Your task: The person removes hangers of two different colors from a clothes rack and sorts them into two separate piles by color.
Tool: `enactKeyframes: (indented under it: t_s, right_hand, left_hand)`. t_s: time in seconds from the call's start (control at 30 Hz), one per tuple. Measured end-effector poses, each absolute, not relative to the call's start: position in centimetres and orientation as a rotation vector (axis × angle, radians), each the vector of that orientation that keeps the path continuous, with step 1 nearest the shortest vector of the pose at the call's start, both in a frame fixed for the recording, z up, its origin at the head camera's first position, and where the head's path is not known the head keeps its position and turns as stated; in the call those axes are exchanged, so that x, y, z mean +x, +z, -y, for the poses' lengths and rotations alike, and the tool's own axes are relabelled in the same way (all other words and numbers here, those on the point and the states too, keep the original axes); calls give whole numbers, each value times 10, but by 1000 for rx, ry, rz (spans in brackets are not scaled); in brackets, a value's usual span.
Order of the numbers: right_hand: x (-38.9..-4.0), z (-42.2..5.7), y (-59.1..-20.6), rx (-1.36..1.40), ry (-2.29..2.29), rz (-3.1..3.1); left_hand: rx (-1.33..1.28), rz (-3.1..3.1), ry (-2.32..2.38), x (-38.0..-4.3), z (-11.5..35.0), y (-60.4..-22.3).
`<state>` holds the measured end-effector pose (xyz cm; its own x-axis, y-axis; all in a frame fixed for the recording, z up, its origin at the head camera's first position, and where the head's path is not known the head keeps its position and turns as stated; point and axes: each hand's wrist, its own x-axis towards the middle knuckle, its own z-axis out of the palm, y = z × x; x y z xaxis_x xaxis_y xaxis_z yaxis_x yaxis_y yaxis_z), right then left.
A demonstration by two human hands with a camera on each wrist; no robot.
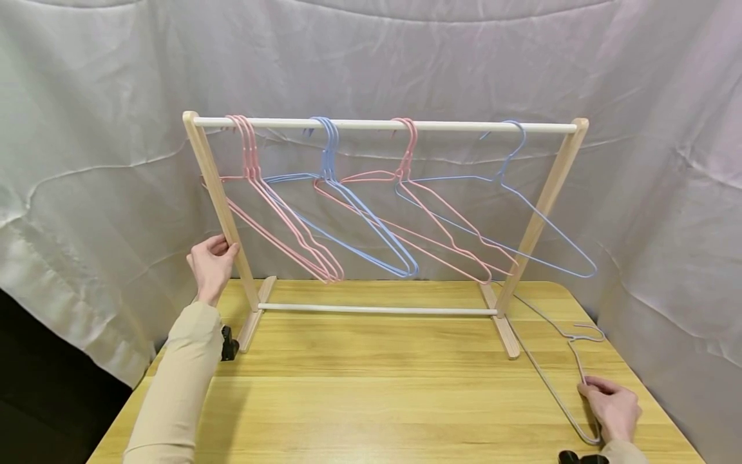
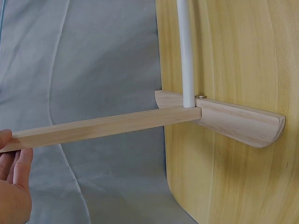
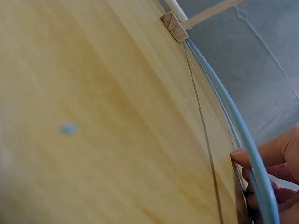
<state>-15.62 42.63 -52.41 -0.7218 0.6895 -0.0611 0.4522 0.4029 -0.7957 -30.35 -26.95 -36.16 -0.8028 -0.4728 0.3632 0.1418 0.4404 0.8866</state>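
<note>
On the left of the wooden clothes rack, my left hand (image 1: 211,267) grips the upright post (image 1: 219,190), thumb on one side and fingers on the other. The left wrist view shows the same post (image 2: 107,127) between thumb and fingers. At the table's right side, my right hand (image 1: 614,409) pinches the side of a wire hanger (image 1: 582,338) lying by the rack's right foot. That hanger looks grey from the head and light blue (image 3: 240,128) in the right wrist view. Its far end is partly hidden behind the foot.
Along the white top rail (image 1: 365,124) hang several pink hangers (image 1: 251,154), several blue hangers (image 1: 329,151), more pink hangers (image 1: 408,154) and a single blue hanger (image 1: 513,154). A white lower bar (image 1: 377,310) joins the feet. Grey curtains (image 1: 371,64) surround the wooden table (image 1: 371,399).
</note>
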Motion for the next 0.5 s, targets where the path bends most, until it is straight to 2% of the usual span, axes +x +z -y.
enactKeyframes:
  t_s: [0.5]
  right_hand:
    - [-156,-426,-521,-1008,1236,2403]
  left_hand:
    - [277,2118,-1380,-302,269,-361]
